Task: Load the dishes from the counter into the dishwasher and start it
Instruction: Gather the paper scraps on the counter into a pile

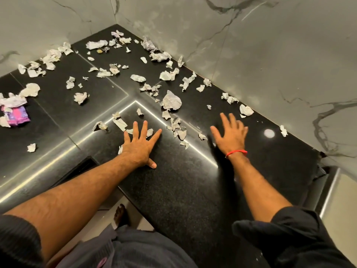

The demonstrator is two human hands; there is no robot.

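My left hand (140, 145) lies flat on the black granite counter (183, 180), fingers spread and straight, with small paper scraps (120, 123) just beyond its fingertips. My right hand (230, 135) is open above the counter to the right, blurred by motion, a red thread around its wrist. Neither hand holds anything. No dishes and no dishwasher are in view.
Several crumpled white paper pieces (171, 101) litter the L-shaped counter up to the marble walls (251, 55). A pink and purple wrapper (16, 115) lies at the far left. A dark opening (81, 167) sits below the counter's inner edge. My bare foot (120, 214) stands on the floor.
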